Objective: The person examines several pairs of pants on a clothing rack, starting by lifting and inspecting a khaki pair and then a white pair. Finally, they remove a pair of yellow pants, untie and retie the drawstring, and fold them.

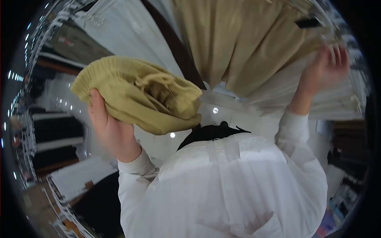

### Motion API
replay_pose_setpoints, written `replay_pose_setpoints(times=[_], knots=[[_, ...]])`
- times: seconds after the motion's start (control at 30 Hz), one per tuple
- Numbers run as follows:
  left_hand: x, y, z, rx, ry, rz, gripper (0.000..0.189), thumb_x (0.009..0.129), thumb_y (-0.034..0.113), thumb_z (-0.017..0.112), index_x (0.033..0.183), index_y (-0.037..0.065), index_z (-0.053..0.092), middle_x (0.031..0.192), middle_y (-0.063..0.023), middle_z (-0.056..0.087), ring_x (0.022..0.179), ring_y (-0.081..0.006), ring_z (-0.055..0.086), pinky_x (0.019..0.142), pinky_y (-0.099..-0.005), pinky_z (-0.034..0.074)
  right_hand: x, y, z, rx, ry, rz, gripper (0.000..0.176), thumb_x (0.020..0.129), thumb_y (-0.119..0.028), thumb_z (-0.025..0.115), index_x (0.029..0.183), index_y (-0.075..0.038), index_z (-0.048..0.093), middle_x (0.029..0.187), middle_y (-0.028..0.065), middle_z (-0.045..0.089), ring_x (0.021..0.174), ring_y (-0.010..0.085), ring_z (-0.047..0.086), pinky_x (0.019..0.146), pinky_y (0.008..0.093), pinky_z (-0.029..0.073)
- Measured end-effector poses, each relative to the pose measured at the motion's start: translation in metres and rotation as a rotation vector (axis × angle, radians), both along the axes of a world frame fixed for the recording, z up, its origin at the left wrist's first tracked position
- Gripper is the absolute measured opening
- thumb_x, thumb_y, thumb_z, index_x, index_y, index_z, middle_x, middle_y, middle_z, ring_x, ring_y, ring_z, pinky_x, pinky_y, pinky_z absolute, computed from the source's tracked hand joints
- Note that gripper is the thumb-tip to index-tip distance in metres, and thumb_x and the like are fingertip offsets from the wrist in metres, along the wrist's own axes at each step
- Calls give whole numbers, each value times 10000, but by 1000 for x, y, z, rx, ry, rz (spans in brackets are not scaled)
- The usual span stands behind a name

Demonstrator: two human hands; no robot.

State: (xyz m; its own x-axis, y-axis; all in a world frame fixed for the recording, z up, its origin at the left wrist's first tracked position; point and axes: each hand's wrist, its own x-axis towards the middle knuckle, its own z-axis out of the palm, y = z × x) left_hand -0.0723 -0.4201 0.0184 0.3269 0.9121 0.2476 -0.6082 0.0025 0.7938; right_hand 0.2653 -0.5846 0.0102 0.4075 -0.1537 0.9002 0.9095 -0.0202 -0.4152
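My left hand (109,129) grips a bundled pair of yellow-green trousers (131,95). The thumb lies on top of the cloth, while the other fingers are hidden beneath it. A gathered elastic waistband and a pale drawstring show on the trousers. Raised at the far right, my right hand (327,69) is blurred, with its fingers apart and nothing plainly held in them. It is close to the hanging pale garments (285,95) and below a dark clip or tag (307,23) on the rail.
Beige trousers (214,39) and white trousers (131,31) hang ahead, with a dark brown garment (170,39) between them. More racks of dark clothes (57,131) stand on the left. A white garment (83,174) hangs at lower left. The tiled floor (222,105) is shiny.
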Motion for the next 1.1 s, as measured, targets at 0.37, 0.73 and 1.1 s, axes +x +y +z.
replay_pose_setpoints(times=[0.37,0.73,1.1], knots=[[57,-72,-25,730,659,-168,517,785,21,530,1267,-33,353,1146,-182,508,1022,-270,531,886,-301,397,-162,53,-35,-400,779,1599,702,701,-168,709,1269,-26,322,1106,74,519,1036,149,481,864,286,397],[-129,27,-150,401,768,-142,741,707,180,646,1347,63,290,1322,-107,398,1196,-243,385,977,-369,306,-243,79,-29,-274,1238,1967,334,917,-280,449,1121,-21,504,1018,48,594,898,130,583,771,270,470],[-94,-12,-167,418,623,-1192,620,761,301,668,1242,0,418,1206,-117,500,1067,-208,497,915,-307,382,-234,132,57,53,1110,2087,378,926,-279,372,1083,29,526,1048,175,591,950,291,585,842,388,482]])
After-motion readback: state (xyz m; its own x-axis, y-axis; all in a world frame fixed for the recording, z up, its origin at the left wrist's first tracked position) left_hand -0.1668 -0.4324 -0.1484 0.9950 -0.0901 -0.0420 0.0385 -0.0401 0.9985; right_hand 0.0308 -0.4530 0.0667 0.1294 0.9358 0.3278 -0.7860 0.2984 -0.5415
